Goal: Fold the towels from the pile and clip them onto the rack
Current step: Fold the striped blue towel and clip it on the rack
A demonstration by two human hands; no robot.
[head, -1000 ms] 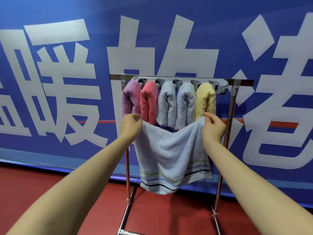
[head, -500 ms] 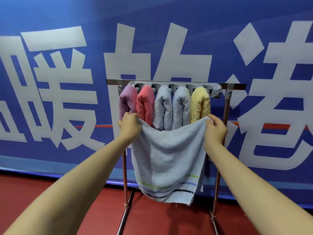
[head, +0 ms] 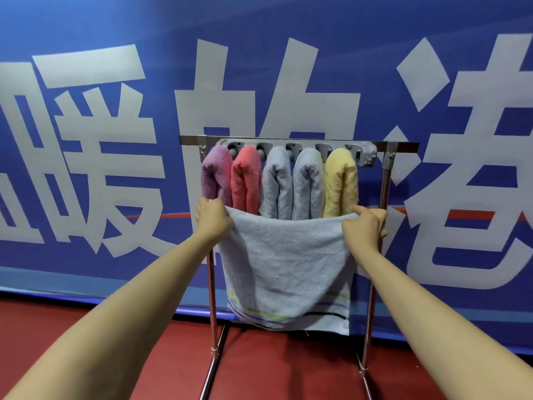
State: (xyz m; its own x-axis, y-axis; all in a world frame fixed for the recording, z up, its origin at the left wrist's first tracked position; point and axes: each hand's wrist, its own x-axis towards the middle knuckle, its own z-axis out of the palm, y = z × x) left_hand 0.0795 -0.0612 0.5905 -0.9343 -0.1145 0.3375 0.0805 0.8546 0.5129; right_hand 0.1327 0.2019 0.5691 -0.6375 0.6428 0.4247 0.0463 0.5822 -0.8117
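Pale blue towel (head: 284, 264) hanging lengthwise, top corners pinched in left hand (head: 212, 220) and right hand (head: 362, 226)

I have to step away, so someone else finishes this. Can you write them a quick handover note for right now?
Left hand and right hand: each has a grip on a top corner of the striped light blue towel, held spread in front of the rack.
Done: purple, coral, two light blue and yellow towels hang folded in the clip strip.
Left: fold the held towel and clip it. The pile is out of view.
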